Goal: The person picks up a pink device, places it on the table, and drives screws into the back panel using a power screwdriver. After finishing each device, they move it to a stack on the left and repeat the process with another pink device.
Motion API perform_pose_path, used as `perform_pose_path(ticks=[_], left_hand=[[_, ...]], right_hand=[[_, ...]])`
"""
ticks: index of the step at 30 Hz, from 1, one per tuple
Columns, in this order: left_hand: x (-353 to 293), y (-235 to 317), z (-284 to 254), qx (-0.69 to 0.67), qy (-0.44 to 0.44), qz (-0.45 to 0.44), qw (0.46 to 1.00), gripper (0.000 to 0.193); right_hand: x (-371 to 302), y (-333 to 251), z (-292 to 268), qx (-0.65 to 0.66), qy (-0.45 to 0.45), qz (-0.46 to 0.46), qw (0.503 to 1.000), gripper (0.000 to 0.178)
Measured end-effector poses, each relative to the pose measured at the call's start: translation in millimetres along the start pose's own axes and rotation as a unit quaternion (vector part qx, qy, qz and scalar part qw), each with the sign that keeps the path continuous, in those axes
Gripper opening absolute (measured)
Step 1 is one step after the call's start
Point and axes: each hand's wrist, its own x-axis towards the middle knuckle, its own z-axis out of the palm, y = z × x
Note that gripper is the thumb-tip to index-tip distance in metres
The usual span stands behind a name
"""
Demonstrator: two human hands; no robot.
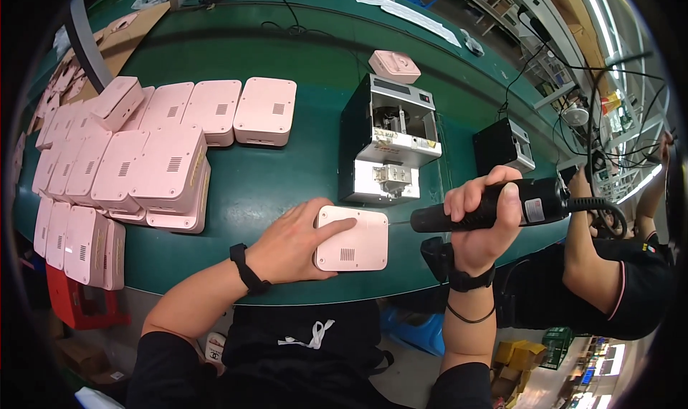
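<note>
My left hand (290,243) grips a small pink plastic case (358,248) by its left side, with one finger stretched over its top. The case lies on the green table near the front edge, its vent slots and corner holes facing up. My right hand (487,212) is wrapped round a black electric screwdriver (534,203), held almost level. Its thin bit points left and meets the case at the upper right corner; whether it sits in a screw there is too small to tell.
Behind the case stands a black-and-silver screw feeder (394,122), with another pink case (395,65) beyond it. Stacked pink cases (168,165) fill the table's left side. A second black machine (505,145) is at the right, near a co-worker's arm (584,244).
</note>
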Motion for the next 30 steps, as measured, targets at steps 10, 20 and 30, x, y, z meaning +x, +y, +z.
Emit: perform_pose_path(ticks=[10, 20, 30], left_hand=[[-1.3, 1.8, 5.3, -0.004, 0.010, 0.002, 1.000, 0.079], [-0.7, 2.0, 2.4, 0.011, -0.005, -0.009, 1.000, 0.079], [-1.5, 3.8, 4.2, 0.020, -0.005, -0.016, 1.000, 0.079]], right_hand=[[-11.6, 28.7, -10.5, -0.004, 0.014, -0.014, 1.000, 0.026], [-1.0, 27.8, -6.7, 0.007, -0.033, 0.014, 0.999, 0.026], [40.6, 19.9, 12.1, -0.008, 0.018, -0.035, 0.999, 0.028]])
